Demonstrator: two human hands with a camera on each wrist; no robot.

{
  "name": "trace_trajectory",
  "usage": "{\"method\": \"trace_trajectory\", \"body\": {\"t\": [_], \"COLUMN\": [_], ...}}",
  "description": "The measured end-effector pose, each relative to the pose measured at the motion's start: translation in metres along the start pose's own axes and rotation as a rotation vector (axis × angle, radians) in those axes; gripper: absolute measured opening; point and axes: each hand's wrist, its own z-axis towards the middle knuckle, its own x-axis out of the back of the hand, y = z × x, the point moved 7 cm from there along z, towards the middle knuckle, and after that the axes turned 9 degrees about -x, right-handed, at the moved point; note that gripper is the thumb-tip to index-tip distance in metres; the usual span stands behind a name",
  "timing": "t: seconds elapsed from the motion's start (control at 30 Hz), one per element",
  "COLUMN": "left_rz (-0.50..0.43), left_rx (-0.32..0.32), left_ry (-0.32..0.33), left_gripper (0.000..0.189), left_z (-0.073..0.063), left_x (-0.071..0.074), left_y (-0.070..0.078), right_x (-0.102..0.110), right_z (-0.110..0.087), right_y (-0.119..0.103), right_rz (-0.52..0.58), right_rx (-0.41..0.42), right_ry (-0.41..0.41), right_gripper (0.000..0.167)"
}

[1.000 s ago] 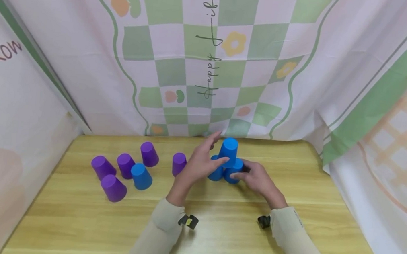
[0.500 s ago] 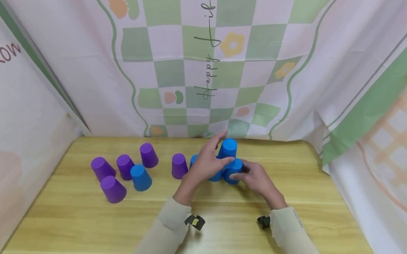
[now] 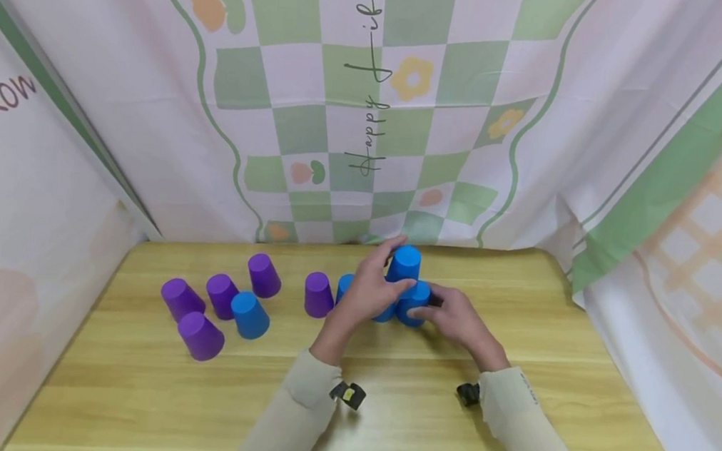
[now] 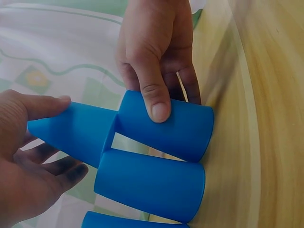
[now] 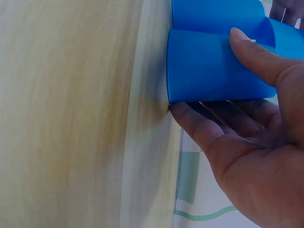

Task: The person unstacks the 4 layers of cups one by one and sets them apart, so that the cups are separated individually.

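Upside-down blue cups form a small stack at the table's back. My left hand (image 3: 368, 290) holds the upper blue cup (image 3: 405, 264), its thumb on the near side and fingers round the far side. That cup stands across two lower ones. The right lower blue cup (image 3: 415, 305) is gripped by my right hand (image 3: 458, 318), with the thumb in front and fingers behind. Beside it the middle lower cup (image 4: 149, 183) stands in the left wrist view. Another blue cup (image 3: 344, 286) shows at the row's left, mostly hidden by my left hand.
A purple cup (image 3: 318, 295) stands just left of the blue row. Farther left are several more purple cups (image 3: 201, 336) and a single blue cup (image 3: 250, 316), all upside down. A patterned curtain (image 3: 355, 139) hangs behind the wooden table (image 3: 407, 430).
My left hand has shifted right and closed in around the upper cup, uncovering part of the blue cup at the row's left. My right hand has stayed in place.
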Motion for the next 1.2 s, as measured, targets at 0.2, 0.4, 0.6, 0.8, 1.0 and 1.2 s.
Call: {"method": "trace_trajectory", "body": {"t": [0.2, 0.4, 0.6, 0.8, 1.0, 1.2], "left_rz": [-0.009, -0.011, -0.011, -0.002, 0.000, 0.008], "left_rx": [0.045, 0.055, 0.058, 0.046, 0.055, 0.080], "left_ry": [-0.010, -0.010, -0.013, -0.010, -0.011, -0.006], "left_gripper": [0.073, 0.072, 0.071, 0.071, 0.071, 0.070], "left_z": [-0.001, -0.001, -0.002, -0.003, -0.004, -0.005], "left_x": [-0.003, -0.003, -0.003, -0.003, -0.001, 0.003], "left_y": [-0.004, -0.004, -0.003, -0.003, 0.000, 0.006], "right_x": [0.000, 0.000, 0.000, 0.000, -0.001, -0.001], "right_z": [0.000, 0.000, -0.001, 0.000, 0.000, 0.001], "right_y": [-0.001, -0.001, -0.001, 0.000, 0.000, 0.001], "right_rz": [0.009, 0.012, 0.016, 0.018, 0.019, 0.026], "right_rx": [0.005, 0.013, 0.016, 0.014, 0.009, 0.005], "right_ry": [-0.005, -0.007, -0.011, -0.013, -0.016, -0.023], "right_gripper": [0.054, 0.054, 0.054, 0.055, 0.054, 0.055]}}
